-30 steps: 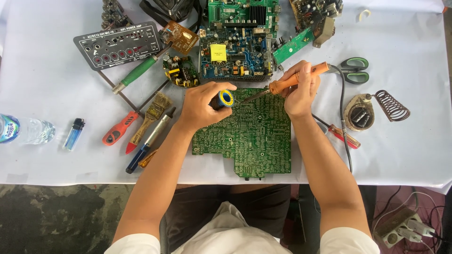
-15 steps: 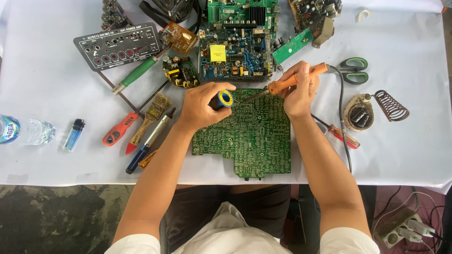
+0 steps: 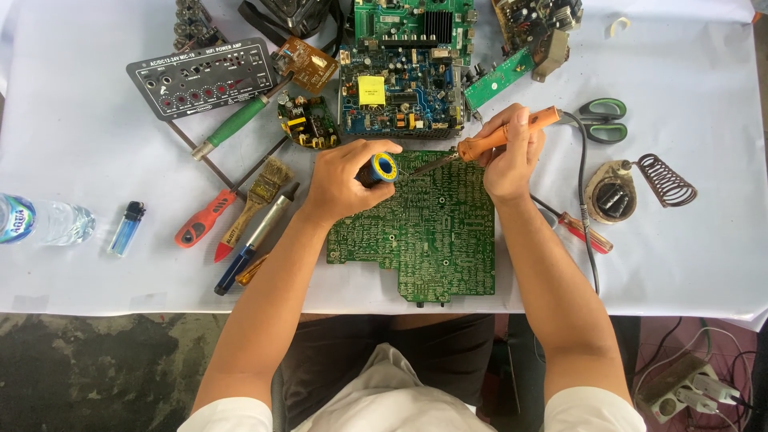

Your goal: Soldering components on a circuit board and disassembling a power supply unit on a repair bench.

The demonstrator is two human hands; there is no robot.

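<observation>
1. Solder spool [image 3: 384, 169], blue and yellow, sits gripped in the left hand [image 3: 344, 178], fingers curled round it at the upper left corner of the green circuit board [image 3: 424, 232].
2. The right hand [image 3: 510, 156] is clenched around the orange handle of a soldering iron [image 3: 480, 146]; its tip slants down to the left and meets the board's top edge just beside the spool.
3. The green circuit board lies flat on the white-covered bench [image 3: 696, 248], solder side up, directly under both hands and close to the near edge.
4. Beyond it lies a blue circuit board [image 3: 400, 100] with a yellow sticker, touching or nearly touching the green one's far edge.
5. To the left lie a paintbrush [image 3: 260, 192], a red-handled screwdriver [image 3: 204, 224], a green-handled screwdriver [image 3: 232, 128] and a black panel with knobs [image 3: 200, 78].
6. Farther left are a blue lighter [image 3: 126, 228] and a plastic bottle [image 3: 40, 222].
7. To the right sit scissors [image 3: 600, 120] with green handles and an iron stand [image 3: 632, 188] with a coiled holder, well apart from the hands.
</observation>
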